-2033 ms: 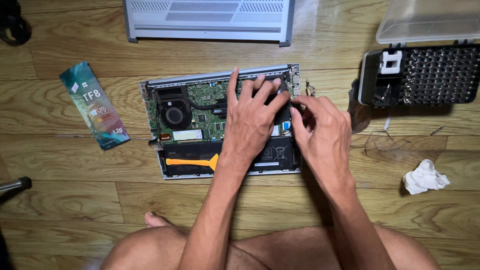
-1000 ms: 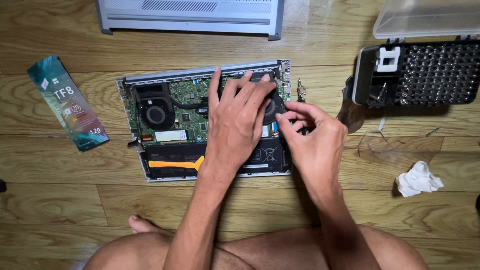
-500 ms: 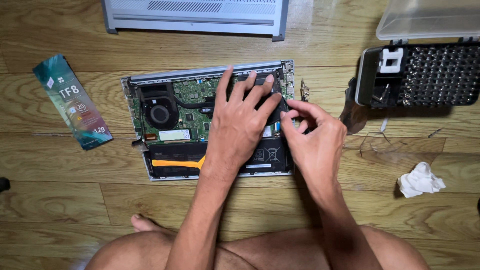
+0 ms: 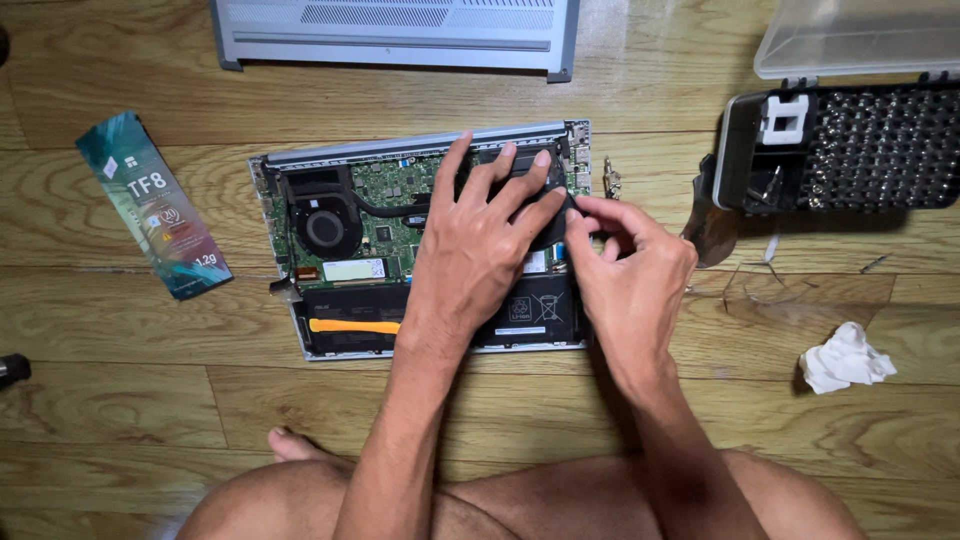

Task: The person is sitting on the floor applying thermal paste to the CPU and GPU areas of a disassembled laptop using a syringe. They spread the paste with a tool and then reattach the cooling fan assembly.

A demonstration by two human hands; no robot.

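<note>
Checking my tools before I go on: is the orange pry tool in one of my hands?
No, the orange pry tool lies on the battery, clear of both hands.

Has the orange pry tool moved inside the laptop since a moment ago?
No. The orange pry tool lies on the same spot of the black battery, below the fan; only the camera view shifted.

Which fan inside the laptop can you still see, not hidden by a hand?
The round black fan on the left. The right-side fan area lies under the left hand and the right hand.
</note>
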